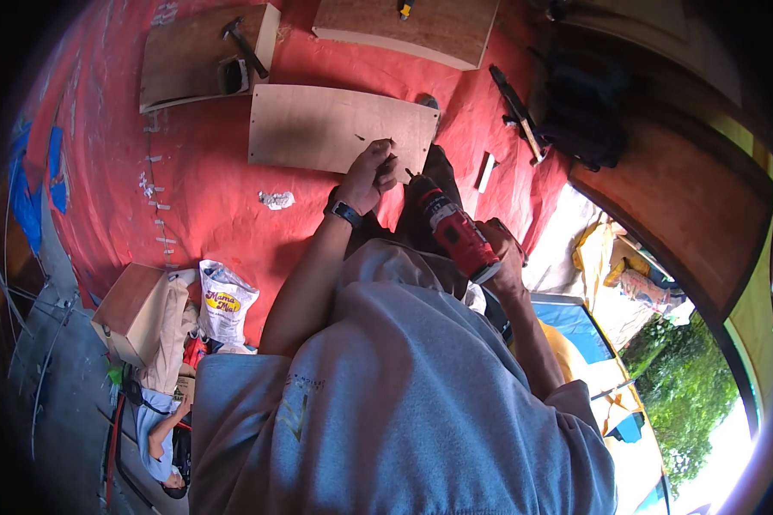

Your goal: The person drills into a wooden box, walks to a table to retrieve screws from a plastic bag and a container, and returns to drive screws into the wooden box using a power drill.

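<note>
Pointing up and to the left in the head view, the red and black drill (pixel 462 233) lies on a slant before the person's body, its long axis running from the rounded rear at lower right to the thin dark bit (pixel 410 174) at upper left. The right grip (pixel 508 255) is clamped on it. The bit ends just beside the left grip (pixel 372 176), whose fingers curl over the near edge of a pale wooden panel (pixel 309 125); whether they pinch something small I cannot tell.

The panel is a flat, thin rectangle with smooth, faintly grained faces and small dark holes near its corners. Its long axis runs left to right, dipping slightly rightward. Around it spreads a wrinkled red sheet (pixel 219 219), glossy in places. Beyond the panel's left end, a hammer (pixel 245 47) with a dark handle rests on a boxy, brown wooden piece (pixel 180 64). Nearer the person, on the left, stands a crumpled white sack (pixel 226 318) beside a brown box (pixel 129 311).
</note>
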A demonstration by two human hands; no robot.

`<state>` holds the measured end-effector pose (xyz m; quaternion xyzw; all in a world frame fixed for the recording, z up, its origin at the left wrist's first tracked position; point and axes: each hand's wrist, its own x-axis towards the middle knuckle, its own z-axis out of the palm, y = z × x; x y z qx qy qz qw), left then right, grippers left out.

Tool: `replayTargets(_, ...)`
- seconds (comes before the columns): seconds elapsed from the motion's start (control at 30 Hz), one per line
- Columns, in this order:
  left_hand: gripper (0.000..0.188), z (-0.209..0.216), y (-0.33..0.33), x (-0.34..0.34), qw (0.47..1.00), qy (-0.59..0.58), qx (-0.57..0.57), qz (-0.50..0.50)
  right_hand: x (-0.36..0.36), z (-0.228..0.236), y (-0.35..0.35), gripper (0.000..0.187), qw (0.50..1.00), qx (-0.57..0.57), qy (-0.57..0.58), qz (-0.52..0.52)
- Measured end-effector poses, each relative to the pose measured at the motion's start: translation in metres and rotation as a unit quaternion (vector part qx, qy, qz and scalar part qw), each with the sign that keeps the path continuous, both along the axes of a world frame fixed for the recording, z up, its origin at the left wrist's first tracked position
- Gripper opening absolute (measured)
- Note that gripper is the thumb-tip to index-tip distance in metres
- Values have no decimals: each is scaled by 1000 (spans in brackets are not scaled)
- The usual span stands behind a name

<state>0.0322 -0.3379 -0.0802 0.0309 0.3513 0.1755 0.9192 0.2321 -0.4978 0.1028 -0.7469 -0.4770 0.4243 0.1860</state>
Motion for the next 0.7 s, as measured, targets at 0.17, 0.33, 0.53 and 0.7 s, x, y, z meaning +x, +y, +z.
replayTargets(0.17,15,-1,3,3,998,-52,-17,-5,4,-3,0,24,1000,-1,-2,5)
replayTargets(0.33,18,11,1,17,996,-67,-60,17,4,1,5,26,1000,-10,-21,-5)
replayTargets(0.53,20,9,-5,23,998,-31,-50,-4,4,-2,4,26,1000,10,-13,-15)
replayTargets(0.7,16,12,-9,27,997,54,-52,-17,4,-3,-1,25,999,3,-7,-32)
